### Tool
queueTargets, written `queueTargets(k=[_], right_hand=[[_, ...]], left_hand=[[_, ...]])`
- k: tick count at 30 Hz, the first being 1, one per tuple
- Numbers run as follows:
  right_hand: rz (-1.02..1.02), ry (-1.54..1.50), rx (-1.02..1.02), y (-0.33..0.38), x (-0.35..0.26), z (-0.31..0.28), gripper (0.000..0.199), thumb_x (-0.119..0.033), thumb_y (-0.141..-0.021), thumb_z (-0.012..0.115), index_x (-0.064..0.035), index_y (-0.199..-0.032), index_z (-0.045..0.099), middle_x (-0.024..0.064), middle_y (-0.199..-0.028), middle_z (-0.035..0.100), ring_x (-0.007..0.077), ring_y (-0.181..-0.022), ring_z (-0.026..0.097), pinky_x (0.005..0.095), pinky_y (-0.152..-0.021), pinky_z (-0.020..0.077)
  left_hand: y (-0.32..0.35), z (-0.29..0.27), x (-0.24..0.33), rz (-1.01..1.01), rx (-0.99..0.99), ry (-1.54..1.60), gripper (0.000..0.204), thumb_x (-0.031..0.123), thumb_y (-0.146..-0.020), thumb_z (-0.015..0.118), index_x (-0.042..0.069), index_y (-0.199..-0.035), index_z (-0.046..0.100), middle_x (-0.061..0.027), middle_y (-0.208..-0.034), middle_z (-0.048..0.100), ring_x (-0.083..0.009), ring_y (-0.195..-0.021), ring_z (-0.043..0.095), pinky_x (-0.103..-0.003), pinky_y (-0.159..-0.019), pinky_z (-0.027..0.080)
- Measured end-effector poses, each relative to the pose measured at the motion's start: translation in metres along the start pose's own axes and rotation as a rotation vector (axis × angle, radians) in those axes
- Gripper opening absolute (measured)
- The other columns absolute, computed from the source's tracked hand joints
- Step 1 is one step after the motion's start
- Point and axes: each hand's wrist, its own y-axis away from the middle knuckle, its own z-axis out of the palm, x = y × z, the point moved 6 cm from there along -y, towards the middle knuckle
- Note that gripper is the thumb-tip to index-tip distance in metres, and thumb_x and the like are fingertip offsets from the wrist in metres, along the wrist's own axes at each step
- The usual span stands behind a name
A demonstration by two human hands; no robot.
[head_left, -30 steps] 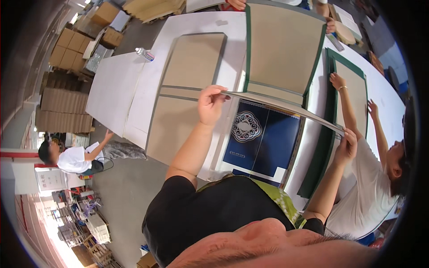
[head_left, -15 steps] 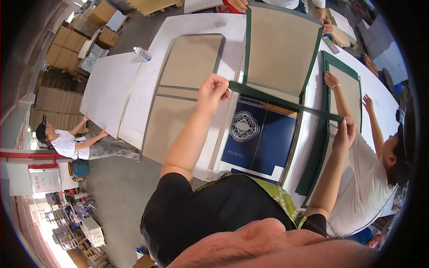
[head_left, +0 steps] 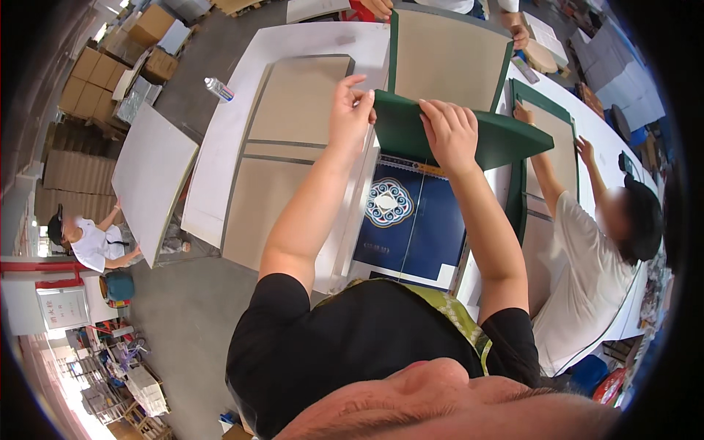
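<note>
A dark green cover panel (head_left: 502, 139) stands tilted in front of me, its green face toward me. My left hand (head_left: 352, 114) pinches its left corner between thumb and fingers. My right hand (head_left: 449, 132) is bent over its upper edge near the middle, thumb and fingers closed on it. Just beyond rises a beige board with green edges (head_left: 455, 55); a co-worker's hands (head_left: 518, 33) hold its far corners. Below the panel lies a dark blue printed sheet (head_left: 436, 227) with a round white and red ornament, partly hidden by my right forearm.
Beige boards with grey edging (head_left: 304, 99) lie on the white table (head_left: 213, 158) to the left. A spray can (head_left: 218, 89) stands near its edge. Farther left a person tilts a large white board (head_left: 150, 169). On the right a co-worker (head_left: 587, 271) reaches over another green-edged board (head_left: 550, 117).
My right hand has moved left from the strip's right end to its upper edge. The green piece now shows its broad face. At left, the person has tilted up the white board.
</note>
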Motion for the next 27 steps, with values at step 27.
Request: queueTargets(k=[27], right_hand=[[0.039, 0.132, 0.072, 0.055, 0.070, -0.030, 0.043, -0.014, -0.072, 0.068, -0.0178, -0.114, 0.059, -0.0015, -0.105, 0.056, 0.0180, -0.100, 0.055, 0.0378, -0.088, 0.0412]], left_hand=[[0.006, 0.063, 0.017, 0.809, -0.465, -1.216, 0.019, 0.020, -0.066, 0.074, 0.009, -0.073, 0.060, -0.0066, -0.072, 0.056, -0.0288, -0.077, 0.054, -0.038, -0.067, 0.044]])
